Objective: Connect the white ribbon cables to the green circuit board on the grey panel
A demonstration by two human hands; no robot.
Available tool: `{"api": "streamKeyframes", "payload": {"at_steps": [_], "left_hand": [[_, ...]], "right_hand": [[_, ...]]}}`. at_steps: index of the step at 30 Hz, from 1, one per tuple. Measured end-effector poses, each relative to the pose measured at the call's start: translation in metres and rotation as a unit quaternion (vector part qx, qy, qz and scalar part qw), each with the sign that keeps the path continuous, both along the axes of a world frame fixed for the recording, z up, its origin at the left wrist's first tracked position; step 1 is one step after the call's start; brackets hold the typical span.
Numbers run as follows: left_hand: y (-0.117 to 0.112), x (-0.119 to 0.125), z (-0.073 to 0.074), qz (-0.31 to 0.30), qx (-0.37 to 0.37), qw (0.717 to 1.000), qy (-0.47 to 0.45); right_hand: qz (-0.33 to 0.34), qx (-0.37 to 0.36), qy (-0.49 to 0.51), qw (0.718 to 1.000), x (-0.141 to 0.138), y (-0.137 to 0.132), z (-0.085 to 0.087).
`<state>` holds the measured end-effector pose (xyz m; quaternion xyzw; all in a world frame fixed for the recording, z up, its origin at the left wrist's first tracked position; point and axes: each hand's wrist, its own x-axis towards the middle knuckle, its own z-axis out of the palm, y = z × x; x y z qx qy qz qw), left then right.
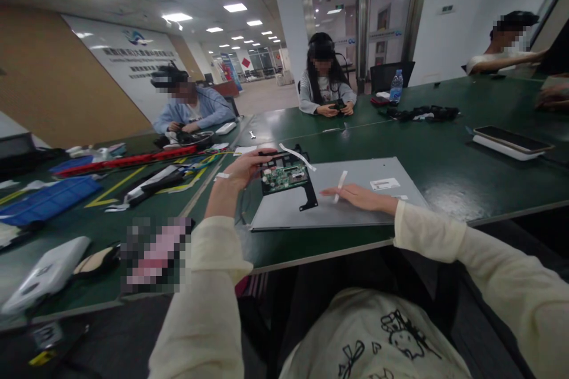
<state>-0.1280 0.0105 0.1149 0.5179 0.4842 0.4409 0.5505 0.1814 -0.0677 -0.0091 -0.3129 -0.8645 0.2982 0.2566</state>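
Note:
My left hand (246, 170) is closed round the left edge of a black bracket (310, 196) with a green circuit board (287, 177) on it. The bracket is raised over the left part of a flat grey panel (368, 172). A curved white strip (299, 157) lies across the bracket's upper right corner. My right hand (358, 196) rests low over the panel, fingers stretched out to the left, their tips near the bracket. Another white strip (341, 182) crosses those fingers; whether they grip it I cannot tell.
Left on the green table are a blue tray (48, 198), a red power strip (128, 161) and a white device (47, 272). A phone on a white box (511, 143) lies right. A bottle (396, 86) and black cables (422, 113) stand farther back. Several people sit around.

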Motion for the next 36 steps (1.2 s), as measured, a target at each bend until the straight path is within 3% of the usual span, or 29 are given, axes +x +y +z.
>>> {"api": "streamKeyframes", "payload": {"at_steps": [3, 5, 10, 13, 17, 20, 25, 29, 31, 36], "left_hand": [[0.005, 0.006, 0.001, -0.064, 0.013, 0.997, 0.035], [0.010, 0.018, -0.005, -0.095, 0.007, 0.995, 0.041], [0.027, 0.066, -0.044, -0.114, -0.033, 0.992, 0.043], [0.036, 0.091, -0.072, -0.121, -0.049, 0.990, 0.059], [0.044, 0.111, -0.101, -0.120, -0.039, 0.987, 0.102], [0.052, 0.120, -0.111, -0.094, -0.001, 0.973, 0.210], [0.059, 0.120, -0.113, -0.061, 0.122, 0.893, 0.428], [0.054, 0.106, -0.109, -0.034, 0.228, 0.815, 0.531], [0.049, 0.098, -0.106, -0.056, 0.268, 0.796, 0.540], [0.033, 0.091, -0.107, -0.185, 0.353, 0.763, 0.510]], "right_hand": [[-0.017, -0.009, 0.061, 0.998, 0.016, 0.008, 0.005], [-0.083, -0.007, 0.070, 0.994, 0.038, 0.021, 0.005], [-0.343, 0.017, 0.008, 0.939, 0.111, 0.052, -0.019], [-0.415, 0.052, -0.034, 0.908, 0.133, 0.057, -0.039], [-0.421, 0.102, -0.079, 0.898, 0.131, 0.057, -0.053], [-0.417, 0.106, -0.093, 0.898, 0.125, 0.058, -0.052], [-0.413, 0.096, -0.092, 0.901, 0.119, 0.063, -0.045], [-0.386, 0.095, -0.086, 0.913, 0.113, 0.073, -0.041], [-0.373, 0.093, -0.076, 0.920, 0.110, 0.080, -0.040], [-0.368, 0.084, -0.054, 0.925, 0.106, 0.094, -0.039]]}}
